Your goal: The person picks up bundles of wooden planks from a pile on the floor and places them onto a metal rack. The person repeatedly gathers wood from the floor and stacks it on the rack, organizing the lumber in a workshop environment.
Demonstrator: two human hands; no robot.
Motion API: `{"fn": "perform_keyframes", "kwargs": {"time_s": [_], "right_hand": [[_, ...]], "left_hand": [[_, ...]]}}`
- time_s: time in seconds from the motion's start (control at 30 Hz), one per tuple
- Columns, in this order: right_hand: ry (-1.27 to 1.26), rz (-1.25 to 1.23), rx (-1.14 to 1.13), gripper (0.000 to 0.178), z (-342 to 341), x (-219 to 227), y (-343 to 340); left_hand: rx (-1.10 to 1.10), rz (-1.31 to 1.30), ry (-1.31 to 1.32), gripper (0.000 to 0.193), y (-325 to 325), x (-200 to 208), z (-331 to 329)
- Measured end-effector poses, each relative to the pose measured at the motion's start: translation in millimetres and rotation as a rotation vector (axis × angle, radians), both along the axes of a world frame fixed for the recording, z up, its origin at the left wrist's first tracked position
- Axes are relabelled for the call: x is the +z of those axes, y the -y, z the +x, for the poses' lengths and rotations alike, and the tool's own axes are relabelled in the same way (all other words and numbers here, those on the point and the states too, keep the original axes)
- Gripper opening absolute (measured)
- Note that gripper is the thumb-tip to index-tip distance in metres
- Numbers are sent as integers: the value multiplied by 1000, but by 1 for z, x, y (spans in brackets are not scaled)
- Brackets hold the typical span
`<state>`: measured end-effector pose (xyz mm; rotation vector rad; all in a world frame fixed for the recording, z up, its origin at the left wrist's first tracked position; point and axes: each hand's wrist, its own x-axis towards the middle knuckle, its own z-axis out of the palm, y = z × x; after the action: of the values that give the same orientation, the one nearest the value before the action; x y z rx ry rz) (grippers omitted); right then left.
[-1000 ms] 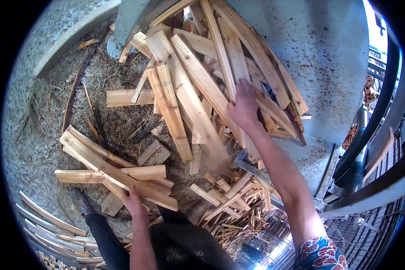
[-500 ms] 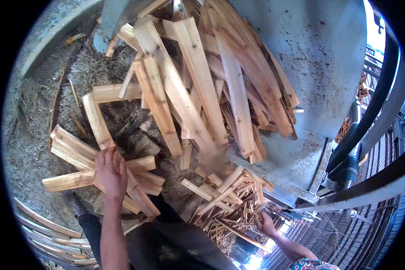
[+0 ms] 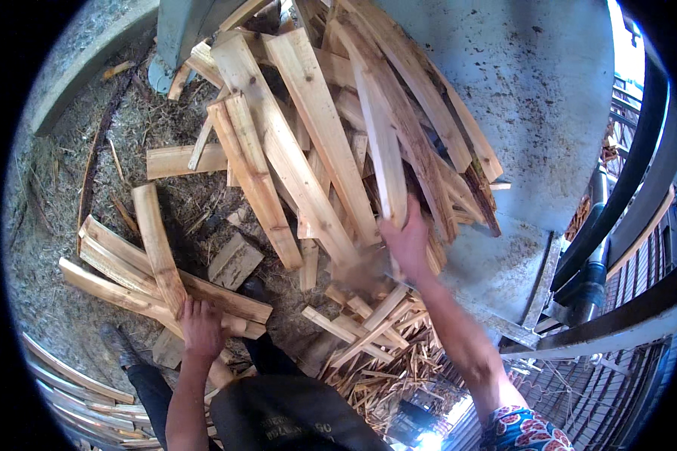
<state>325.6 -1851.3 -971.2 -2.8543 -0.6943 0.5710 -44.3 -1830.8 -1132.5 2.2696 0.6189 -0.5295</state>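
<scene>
At the lower left my left hand (image 3: 201, 331) is closed around the lower end of a short split board (image 3: 156, 244) that stands steeply across several other pieces. Beneath and beside it lie long split boards (image 3: 128, 263), fanned out and crossing one another. My right hand (image 3: 408, 244) reaches up to the main heap and grips the lower end of a pale board (image 3: 380, 143), thumb on one side. Left of that, more long boards (image 3: 323, 128) lean in the heap with their ends toward me. The undersides of both grips are hidden.
A grey-blue metal sheet (image 3: 534, 98) rises right of the heap. Small split sticks (image 3: 376, 361) pile up below my right arm. Curved slats (image 3: 75, 376) lie at the lower left. Black and metal bars (image 3: 579, 289) stand at the right. Chips and litter cover the ground (image 3: 60, 180).
My right hand has come up from beside the small sticks to the pale board and taken hold of it. My left hand has moved down toward me, and the short board with it.
</scene>
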Motion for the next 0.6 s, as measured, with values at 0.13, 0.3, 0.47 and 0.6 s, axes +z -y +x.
{"fn": "perform_keyframes", "kwargs": {"time_s": [0.13, 0.3, 0.47, 0.6], "right_hand": [[-204, 103, 72, 64, -46, 5, 59], [-30, -120, 498, 67, -15, -2, 80], [392, 23, 651, 59, 59, 20, -18], [282, 37, 579, 60, 122, -15, -43]], "left_hand": [[-17, -252, -120, 32, 4, 25, 4], [818, -669, 338, 51, -24, 20, 67], [1225, -1071, 483, 68, -61, -1, 149], [1376, -1129, 440, 70, -59, 2, 181]]}}
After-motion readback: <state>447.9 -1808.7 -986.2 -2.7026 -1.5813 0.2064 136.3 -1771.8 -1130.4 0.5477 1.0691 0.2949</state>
